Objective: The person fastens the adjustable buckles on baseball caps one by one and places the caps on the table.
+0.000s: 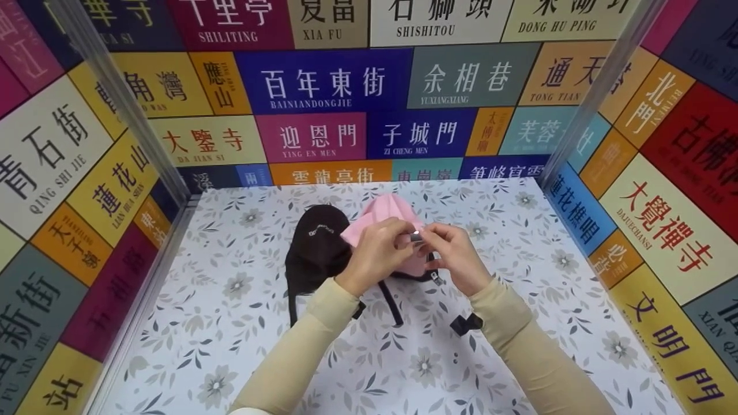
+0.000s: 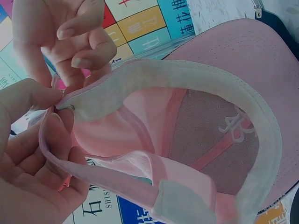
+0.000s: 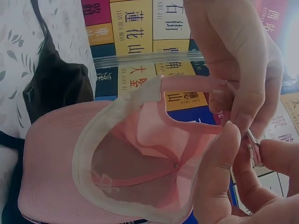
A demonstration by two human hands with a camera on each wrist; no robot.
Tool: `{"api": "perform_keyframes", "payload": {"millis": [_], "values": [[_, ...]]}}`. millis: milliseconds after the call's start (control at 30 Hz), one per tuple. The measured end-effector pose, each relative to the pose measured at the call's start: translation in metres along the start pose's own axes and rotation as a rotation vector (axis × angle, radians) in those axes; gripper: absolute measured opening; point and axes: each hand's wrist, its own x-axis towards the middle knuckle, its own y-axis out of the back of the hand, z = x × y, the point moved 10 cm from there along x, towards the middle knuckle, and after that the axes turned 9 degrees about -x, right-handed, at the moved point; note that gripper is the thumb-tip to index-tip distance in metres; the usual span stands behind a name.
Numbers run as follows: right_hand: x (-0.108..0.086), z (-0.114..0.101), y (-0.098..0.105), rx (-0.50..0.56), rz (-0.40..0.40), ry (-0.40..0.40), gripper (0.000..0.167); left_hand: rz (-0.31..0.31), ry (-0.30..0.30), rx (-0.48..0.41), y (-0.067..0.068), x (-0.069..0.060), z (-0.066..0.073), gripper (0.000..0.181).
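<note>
A pink baseball cap [image 1: 383,208] is held up in front of me, its pale sweatband [image 2: 261,121] and mesh inside showing in both wrist views. My left hand [image 1: 375,252] pinches the strap [image 2: 93,175] at the back of the cap between thumb and fingers. Close against it, my right hand [image 1: 459,256] pinches the strap's end near a small metal buckle [image 3: 253,150]. Fingers hide much of that buckle, so whether the strap runs through it I cannot tell. Left of the pink cap, a black cap [image 1: 317,248] with pale lettering lies on the table.
Black straps [image 1: 392,302] trail over the flower-patterned tabletop [image 1: 426,366]. Beneath the pink cap's right side a metal clasp [image 1: 436,278] on something dark peeks out. A small black object [image 1: 466,324] shows beside my right sleeve. Panels with colourful lettering [image 1: 323,80] stand at the back and both sides.
</note>
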Motion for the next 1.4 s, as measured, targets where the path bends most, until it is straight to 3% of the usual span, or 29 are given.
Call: {"api": "perform_keyframes", "payload": {"millis": [233,733,1233,1400], "values": [[0.001,-0.004,-0.001,-0.031,0.033,0.041,0.049,-0.017,0.006,0.036,-0.003,-0.001,-0.001,0.014],[-0.001,-0.007,0.004,-0.081,0.100,0.088,0.029,0.018,-0.032,0.065,0.000,-0.002,0.003,0.009],[-0.003,-0.011,0.021,-0.165,0.156,0.090,0.030,-0.003,-0.011,0.049,-0.002,0.002,0.003,0.013],[-0.013,-0.024,0.020,-0.174,0.167,0.100,0.025,-0.012,-0.009,0.035,-0.005,0.002,0.004,0.012]]}}
